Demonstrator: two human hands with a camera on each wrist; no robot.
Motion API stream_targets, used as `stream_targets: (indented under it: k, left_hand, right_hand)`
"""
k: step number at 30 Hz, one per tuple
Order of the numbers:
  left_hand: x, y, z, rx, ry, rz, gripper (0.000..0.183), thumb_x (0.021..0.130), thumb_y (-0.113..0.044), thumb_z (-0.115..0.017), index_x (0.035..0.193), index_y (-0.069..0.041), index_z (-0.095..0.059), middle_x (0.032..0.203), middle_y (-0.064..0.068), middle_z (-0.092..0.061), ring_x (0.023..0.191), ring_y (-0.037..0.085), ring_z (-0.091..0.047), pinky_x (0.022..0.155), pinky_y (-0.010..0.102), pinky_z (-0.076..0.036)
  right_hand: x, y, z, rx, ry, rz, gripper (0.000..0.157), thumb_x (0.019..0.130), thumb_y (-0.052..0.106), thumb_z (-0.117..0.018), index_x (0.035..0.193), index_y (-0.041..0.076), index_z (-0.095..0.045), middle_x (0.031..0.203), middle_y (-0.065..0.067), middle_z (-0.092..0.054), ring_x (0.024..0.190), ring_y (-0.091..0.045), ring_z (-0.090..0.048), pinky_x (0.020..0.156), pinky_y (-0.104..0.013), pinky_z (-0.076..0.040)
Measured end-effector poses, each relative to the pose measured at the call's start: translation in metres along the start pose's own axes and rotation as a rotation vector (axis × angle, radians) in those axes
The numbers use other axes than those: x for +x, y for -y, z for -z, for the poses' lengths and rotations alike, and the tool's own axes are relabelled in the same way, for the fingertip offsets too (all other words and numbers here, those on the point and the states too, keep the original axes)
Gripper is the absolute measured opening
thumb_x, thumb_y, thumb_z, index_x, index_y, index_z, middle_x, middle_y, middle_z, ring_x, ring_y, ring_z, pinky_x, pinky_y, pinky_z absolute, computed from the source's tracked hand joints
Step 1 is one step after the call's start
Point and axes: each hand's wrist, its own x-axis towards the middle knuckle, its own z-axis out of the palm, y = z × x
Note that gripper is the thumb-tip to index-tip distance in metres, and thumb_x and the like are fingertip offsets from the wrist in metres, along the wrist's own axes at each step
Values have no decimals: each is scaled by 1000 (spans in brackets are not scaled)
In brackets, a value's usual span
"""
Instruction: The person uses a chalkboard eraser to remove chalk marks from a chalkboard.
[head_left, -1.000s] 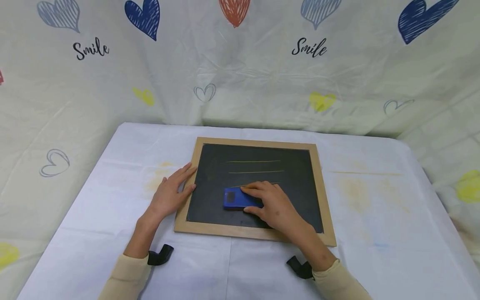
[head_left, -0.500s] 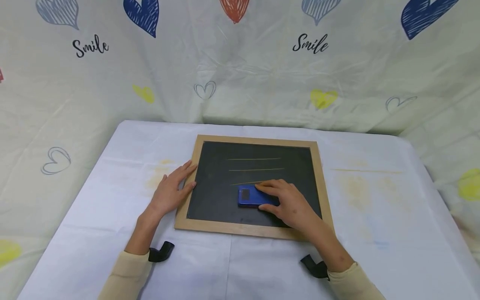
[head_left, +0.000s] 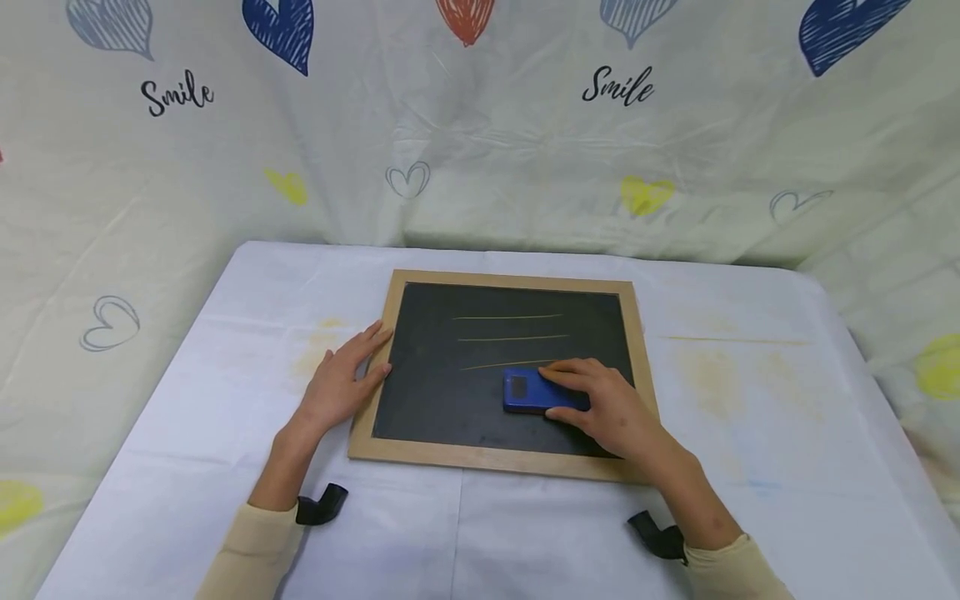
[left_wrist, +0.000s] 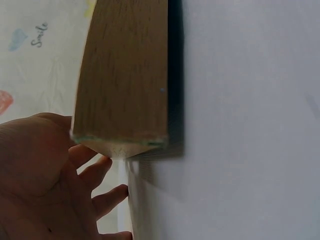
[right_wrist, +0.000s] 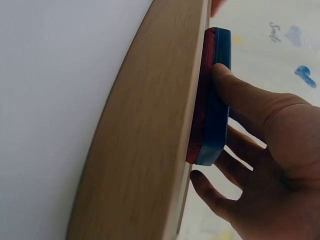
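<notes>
A wood-framed chalkboard [head_left: 442,400] lies flat on the table, with three thin yellow lines across its dark surface. My right hand [head_left: 618,412] grips a blue board eraser [head_left: 528,390] by its long sides, thumb on the near side. The eraser rests on the board just under the lowest line. In the right wrist view, the eraser [right_wrist: 220,115] shows a dark red pad against the board. My left hand [head_left: 341,383] rests on the left side of the frame, fingers spread. In the left wrist view, the frame's wooden edge [left_wrist: 122,75] stands beside that hand.
A white cloth [head_left: 750,433] with faint yellow and blue smudges covers the table. Behind it hangs a pale curtain [head_left: 510,125] printed with hearts and "Smile". A black curved piece [head_left: 322,505] sits at the left wrist, and a similar black piece [head_left: 656,535] at the right.
My right hand has slid the eraser to the right along the board, uncovering more of the lowest yellow line. The left hand has stayed on the frame.
</notes>
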Motion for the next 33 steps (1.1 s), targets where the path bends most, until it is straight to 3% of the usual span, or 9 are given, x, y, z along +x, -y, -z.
stream_targets:
  k: [8, 16, 33]
  left_hand:
    - [-1, 1, 0, 2, -3, -1, 61, 106, -26, -62, 162, -17, -40, 173, 10, -31, 158, 44, -29, 121, 80, -12]
    - [-2, -1, 0, -4, 1, 4, 61, 105, -26, -62, 162, -16, -40, 173, 11, -30, 158, 45, -29, 122, 79, -12]
    - [-2, 0, -2, -12, -5, 4, 62, 105, -27, -62, 162, -17, -40, 173, 9, -31, 158, 44, -29, 122, 80, -11]
  right_hand:
    - [-7, -13, 9, 21, -15, -8, 58, 88, 22, -84, 143, 13, -65, 143, -13, -65, 135, -41, -57, 108, -61, -50]
    - [-14, -21, 17, 4, -15, -58, 58, 90, 24, -83, 144, 15, -65, 145, -13, -63, 135, -43, -56, 108, -62, -50]
    - [-24, -40, 26, 15, -40, -51, 58, 89, 21, -83, 143, 12, -65, 144, -17, -63, 134, -47, -56, 106, -64, -50]
